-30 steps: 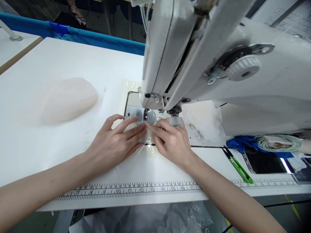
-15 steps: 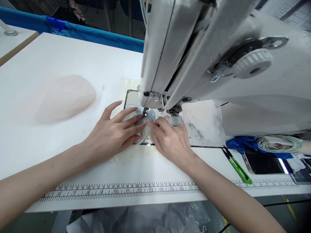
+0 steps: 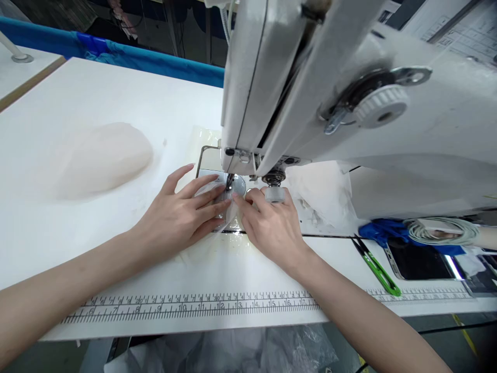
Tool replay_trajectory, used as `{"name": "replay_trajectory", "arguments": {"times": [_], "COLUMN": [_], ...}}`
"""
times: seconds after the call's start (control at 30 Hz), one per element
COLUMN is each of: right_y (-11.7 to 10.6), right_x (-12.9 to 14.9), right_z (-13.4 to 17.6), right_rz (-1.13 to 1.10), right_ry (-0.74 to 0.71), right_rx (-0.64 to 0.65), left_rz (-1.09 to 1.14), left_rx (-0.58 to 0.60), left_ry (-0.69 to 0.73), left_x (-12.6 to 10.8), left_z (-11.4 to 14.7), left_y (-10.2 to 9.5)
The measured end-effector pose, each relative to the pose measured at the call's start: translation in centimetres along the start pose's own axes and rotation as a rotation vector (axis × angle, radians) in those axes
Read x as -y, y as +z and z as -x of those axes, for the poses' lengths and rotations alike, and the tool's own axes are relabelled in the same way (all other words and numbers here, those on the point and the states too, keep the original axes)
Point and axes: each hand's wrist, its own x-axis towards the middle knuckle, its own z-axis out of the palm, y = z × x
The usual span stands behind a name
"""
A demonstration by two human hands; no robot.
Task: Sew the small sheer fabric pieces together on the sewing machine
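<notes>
Under the head of a white sewing machine [image 3: 248, 109], both my hands are at the presser foot [image 3: 230, 181]. My left hand [image 3: 180, 215] lies with spread fingers left of the foot, its fingertips on a thin, see-through fabric [image 3: 229, 219]. From the right, my right hand [image 3: 272, 225] has curled fingers, thumb and forefinger closed on the edge of that fabric just in front of the foot. The fabric is hard to make out against the pale bed, and the right fingertips are partly hidden. A metal guide frame [image 3: 200, 158] stands beyond my left fingers.
A sheer, pale rounded fabric piece [image 3: 112, 160] lies on the white table at left. More pale fabric [image 3: 324, 191] rests under the machine arm. Green thread snips [image 3: 378, 269], a phone [image 3: 423, 261] and a coiled cord [image 3: 442, 230] lie at right. A printed ruler [image 3: 202, 306] runs along the front edge.
The view has shifted slightly, so the machine appears a little further left. Both hands keep nearly the same place and pose at the presser foot.
</notes>
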Motion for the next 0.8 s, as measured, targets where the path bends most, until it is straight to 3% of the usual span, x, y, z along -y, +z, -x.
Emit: {"name": "replay_trajectory", "arguments": {"times": [0.53, 0.73, 0.8], "right_y": [0.0, 0.1, 0.2], "right_x": [-0.1, -0.1, -0.1], "right_z": [-0.5, -0.3, -0.3], "right_rz": [0.028, -0.061, -0.104], "right_ry": [0.016, -0.089, -0.142], "right_rx": [-0.02, -0.138, -0.167], "left_rz": [-0.042, -0.057, 0.03], "left_rx": [0.015, -0.116, -0.044], "left_ry": [-0.026, 0.077, 0.083], "left_x": [0.1, -0.6, -1.0], "left_z": [-0.3, -0.1, 0.0], "left_y": [0.3, -1.9, -2.7]}}
